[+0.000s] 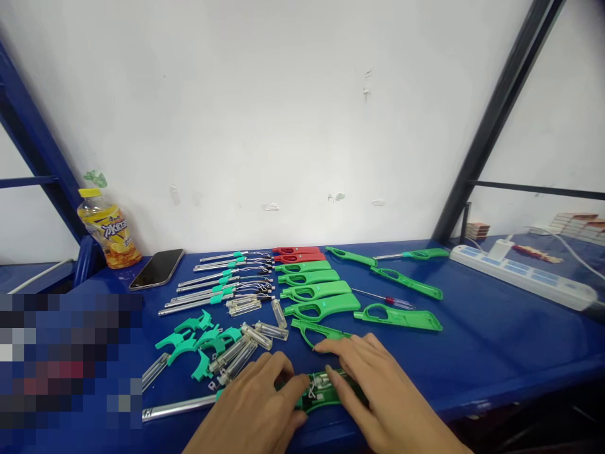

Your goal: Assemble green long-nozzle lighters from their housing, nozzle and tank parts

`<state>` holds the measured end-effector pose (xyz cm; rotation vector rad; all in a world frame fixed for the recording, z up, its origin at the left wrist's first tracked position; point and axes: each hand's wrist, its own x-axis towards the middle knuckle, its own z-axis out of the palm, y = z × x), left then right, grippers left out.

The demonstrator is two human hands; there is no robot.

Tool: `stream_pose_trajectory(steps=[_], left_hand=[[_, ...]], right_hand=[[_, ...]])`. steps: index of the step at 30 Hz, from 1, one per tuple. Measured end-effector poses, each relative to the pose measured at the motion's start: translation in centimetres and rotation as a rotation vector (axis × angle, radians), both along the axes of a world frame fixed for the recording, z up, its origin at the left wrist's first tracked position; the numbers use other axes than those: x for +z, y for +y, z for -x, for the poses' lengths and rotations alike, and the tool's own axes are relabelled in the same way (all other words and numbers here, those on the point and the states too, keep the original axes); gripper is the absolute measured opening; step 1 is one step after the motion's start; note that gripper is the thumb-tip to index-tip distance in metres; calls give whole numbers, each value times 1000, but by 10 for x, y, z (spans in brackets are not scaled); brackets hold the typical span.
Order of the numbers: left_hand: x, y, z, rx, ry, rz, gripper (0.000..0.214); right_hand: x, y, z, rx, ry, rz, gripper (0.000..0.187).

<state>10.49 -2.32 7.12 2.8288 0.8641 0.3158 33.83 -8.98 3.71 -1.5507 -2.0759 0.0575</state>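
A long-necked gas lighter lies opened at the table's front, its green handle shell [326, 396] showing a clear fuel tank and thin wires inside. Its metal tube [182, 407] points left. My left hand [258, 403] is closed around the neck end, thumb and index finger at the wires. Over the handle end is my right hand [378, 384], its thumb on the tank and its index finger stretched by another green shell half [319, 329]. The right hand's lower fingers are partly hidden. Just left lie loose clear fuel tanks [239, 360] and teal triggers [182, 347].
Behind are rows of metal tubes with wires [203, 296], green shell halves [324, 307] and red ones [300, 257]. A screwdriver [399, 303] lies at right, near a power strip [524, 277]. A phone [157, 269] and drink bottle [111, 233] are back left. The lower left is pixelated.
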Motion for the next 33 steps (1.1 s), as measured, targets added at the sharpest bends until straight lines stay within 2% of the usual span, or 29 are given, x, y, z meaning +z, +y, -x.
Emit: stream_pose_trajectory(steps=[13,17,25,33], left_hand=[[5,0,-2,3,74,16,36],[6,-3,-2,10,86,31,38],[9,1,-6,19,98,50,40],[5,1,-5,14,115,0,42]], right_hand=[[4,0,0,55,-67,54,55],[3,0,0,44,-36,60,48],[3,2,-3,61,-37,165,39],[8,2,4,19,63,91,22]])
